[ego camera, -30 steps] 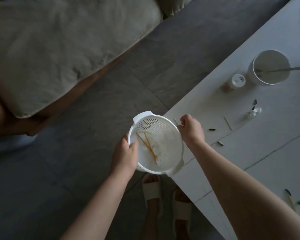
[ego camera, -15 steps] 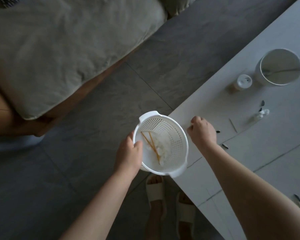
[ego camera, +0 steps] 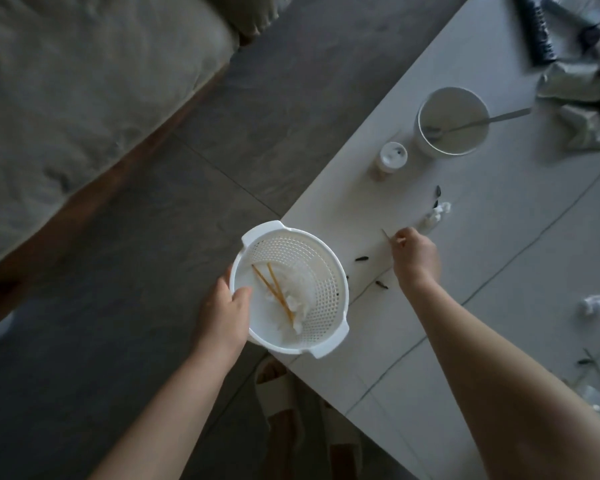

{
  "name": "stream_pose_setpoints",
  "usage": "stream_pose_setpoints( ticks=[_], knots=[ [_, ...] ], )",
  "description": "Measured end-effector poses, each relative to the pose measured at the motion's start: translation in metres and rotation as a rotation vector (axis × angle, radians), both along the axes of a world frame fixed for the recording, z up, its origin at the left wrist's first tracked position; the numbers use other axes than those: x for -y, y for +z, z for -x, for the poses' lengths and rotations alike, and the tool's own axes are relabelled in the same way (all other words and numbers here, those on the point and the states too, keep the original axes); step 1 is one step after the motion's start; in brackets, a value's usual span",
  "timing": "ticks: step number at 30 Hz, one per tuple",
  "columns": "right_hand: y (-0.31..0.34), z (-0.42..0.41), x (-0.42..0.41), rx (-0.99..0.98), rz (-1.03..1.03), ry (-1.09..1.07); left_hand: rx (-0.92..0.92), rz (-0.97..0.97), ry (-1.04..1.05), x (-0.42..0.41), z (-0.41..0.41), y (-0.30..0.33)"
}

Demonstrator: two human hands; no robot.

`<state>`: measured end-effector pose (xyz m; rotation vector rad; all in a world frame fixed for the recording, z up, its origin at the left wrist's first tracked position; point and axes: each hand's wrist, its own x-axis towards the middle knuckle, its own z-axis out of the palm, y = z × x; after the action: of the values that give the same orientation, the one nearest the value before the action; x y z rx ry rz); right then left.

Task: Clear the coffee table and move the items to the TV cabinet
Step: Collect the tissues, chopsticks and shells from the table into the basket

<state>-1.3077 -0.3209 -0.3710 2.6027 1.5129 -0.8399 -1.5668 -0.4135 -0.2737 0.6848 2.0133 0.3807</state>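
My left hand [ego camera: 225,317] grips the rim of a white perforated colander [ego camera: 321,271], held at the near corner of the white coffee table [ego camera: 499,271]. Inside it lie two thin yellow sticks [ego camera: 272,289] and crumpled white tissue [ego camera: 297,303]. My right hand [ego camera: 414,256] is over the table to the right of the colander and pinches a thin toothpick [ego camera: 386,234] between its fingertips. Small dark seed shells [ego camera: 362,259] lie scattered around that hand.
Farther back on the table stand a white cup with a spoon [ego camera: 452,121], a small capped bottle [ego camera: 392,157], a bit of tissue [ego camera: 437,214] and crumpled wrappers [ego camera: 575,98]. More tissue [ego camera: 598,306] lies right. A sofa [ego camera: 84,98] fills the left; grey floor between.
My right hand left the colander's rim, moved right over the table and picked up the toothpick. The view shifted toward the table.
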Motion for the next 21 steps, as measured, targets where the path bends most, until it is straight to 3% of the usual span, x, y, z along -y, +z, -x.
stream_pose_setpoints(
  ticks=[5,10,14,17,21],
  knots=[
    [-0.008,-0.001,0.000,0.181,0.020,0.255,0.031,0.017,-0.023,-0.005,-0.013,0.001],
    [-0.006,-0.003,0.002,0.197,0.086,0.389,0.005,0.002,-0.043,-0.007,-0.023,0.002],
    [0.007,-0.014,0.008,-0.082,0.095,0.081,0.015,0.000,-0.075,-0.007,-0.032,0.002],
    [0.038,-0.013,0.013,-0.424,-0.086,-0.209,0.018,0.007,-0.102,-0.006,-0.046,0.008],
    [0.099,-0.008,0.020,-0.668,-0.239,-0.152,0.011,0.018,-0.162,-0.010,-0.072,0.021]
  ],
)
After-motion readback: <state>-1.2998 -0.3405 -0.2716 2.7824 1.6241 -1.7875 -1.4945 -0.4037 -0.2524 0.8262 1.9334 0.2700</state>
